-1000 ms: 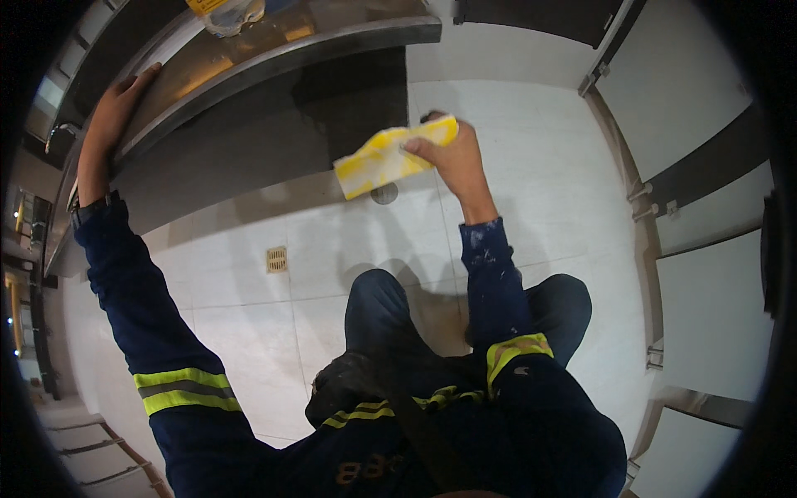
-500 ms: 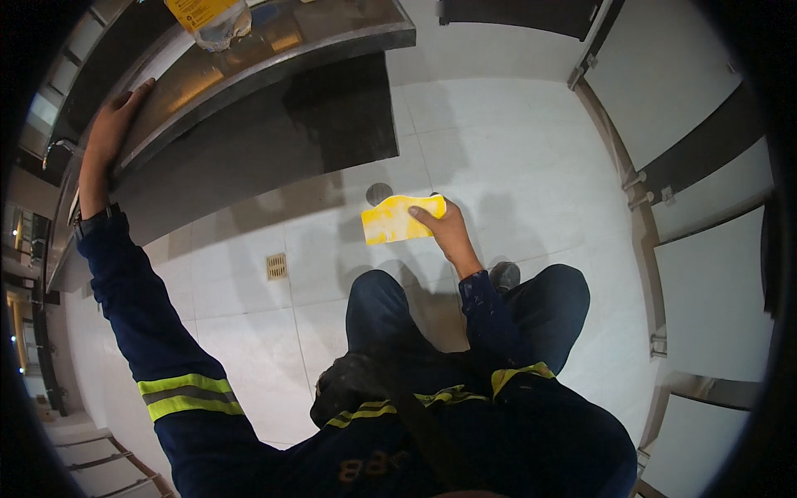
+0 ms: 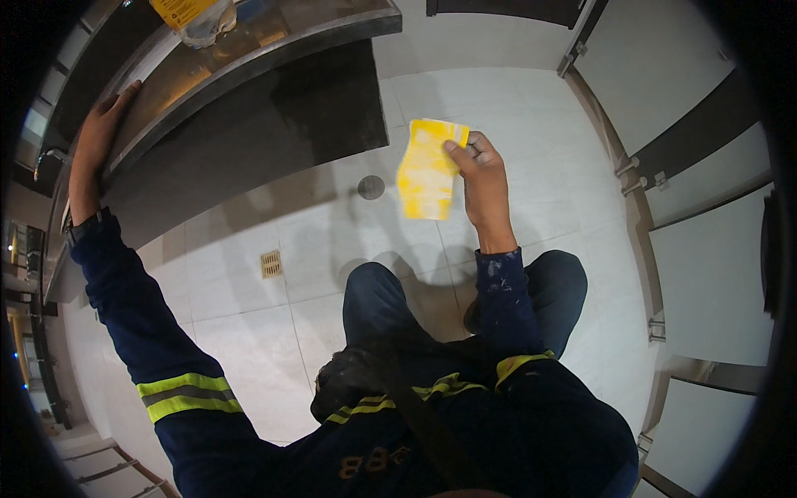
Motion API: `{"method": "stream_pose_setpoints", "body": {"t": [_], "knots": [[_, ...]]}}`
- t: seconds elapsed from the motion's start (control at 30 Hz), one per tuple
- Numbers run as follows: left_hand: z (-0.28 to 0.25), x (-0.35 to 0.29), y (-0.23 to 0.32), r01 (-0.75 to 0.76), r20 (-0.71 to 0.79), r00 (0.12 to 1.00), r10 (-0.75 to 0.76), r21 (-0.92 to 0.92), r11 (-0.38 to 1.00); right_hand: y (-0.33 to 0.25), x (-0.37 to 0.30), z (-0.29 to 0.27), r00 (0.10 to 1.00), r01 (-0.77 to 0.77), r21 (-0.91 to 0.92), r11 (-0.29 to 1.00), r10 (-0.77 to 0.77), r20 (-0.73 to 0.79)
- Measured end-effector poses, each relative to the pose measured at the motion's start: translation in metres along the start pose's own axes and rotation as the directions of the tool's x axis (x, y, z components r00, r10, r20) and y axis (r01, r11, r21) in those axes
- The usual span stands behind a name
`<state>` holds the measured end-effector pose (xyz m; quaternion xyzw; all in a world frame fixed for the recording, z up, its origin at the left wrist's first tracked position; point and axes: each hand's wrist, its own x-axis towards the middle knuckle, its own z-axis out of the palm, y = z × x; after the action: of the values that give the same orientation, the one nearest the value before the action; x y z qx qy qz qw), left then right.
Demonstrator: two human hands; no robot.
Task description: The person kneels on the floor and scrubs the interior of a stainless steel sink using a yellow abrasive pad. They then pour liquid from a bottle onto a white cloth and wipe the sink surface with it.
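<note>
My right hand (image 3: pixel 486 178) pinches a thin, flat yellow piece smeared with white (image 3: pixel 428 170) by its upper right corner, thumb on top. The piece hangs over the tiled floor, with one wavy long edge toward the left. Its exact kind I cannot make out. Far to the left, my left arm reaches up to a dark counter (image 3: pixel 274 46). There my left hand (image 3: pixel 95 137) rests on the counter's edge, fingers stretched along the top and thumb apart, holding nothing that shows.
A crumpled yellow and clear bag (image 3: pixel 203 23) lies on the counter. Beyond my left hand is a metal tap (image 3: pixel 51 155). A round drain cover (image 3: pixel 371 187) and a square floor grate (image 3: pixel 271 265) sit in the pale tiles. Light stall panels (image 3: pixel 714 274) line the right side.
My right hand has risen away from my knees and slightly right, turning the yellow piece from lying crosswise to pointing down. My left hand stays on the counter.
</note>
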<state>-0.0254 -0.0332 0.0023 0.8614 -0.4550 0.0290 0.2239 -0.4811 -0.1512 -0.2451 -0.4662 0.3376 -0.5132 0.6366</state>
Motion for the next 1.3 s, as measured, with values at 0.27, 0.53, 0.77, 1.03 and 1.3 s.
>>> {"method": "stream_pose_setpoints", "body": {"t": [0.27,0.53,0.77,1.03,1.3], "knots": [[-0.006,-0.002,-0.002,0.013,0.049,0.999,-0.014,0.005,1.000,-0.018,0.005,0.008,0.968,0.249,-0.280,0.927,-0.245,0.050],[-0.005,-0.007,-0.005,-0.065,-0.031,0.997,0.064,-0.014,0.998,-0.048,0.016,0.034,0.718,0.691,-0.416,0.591,-0.496,0.489],[-0.004,-0.007,-0.002,-0.080,0.001,0.997,0.080,-0.043,0.996,-0.028,0.034,0.042,0.828,0.556,-0.455,0.696,-0.412,0.381],[-0.002,-0.003,-0.010,-0.049,-0.045,0.998,0.049,-0.010,0.999,-0.093,0.056,0.080,0.698,0.712,-0.333,0.618,-0.573,0.428],[0.005,-0.001,-0.002,-0.056,-0.043,0.998,0.055,-0.026,0.998,-0.007,0.039,0.041,0.839,0.537,-0.489,0.687,-0.378,0.391]]}}
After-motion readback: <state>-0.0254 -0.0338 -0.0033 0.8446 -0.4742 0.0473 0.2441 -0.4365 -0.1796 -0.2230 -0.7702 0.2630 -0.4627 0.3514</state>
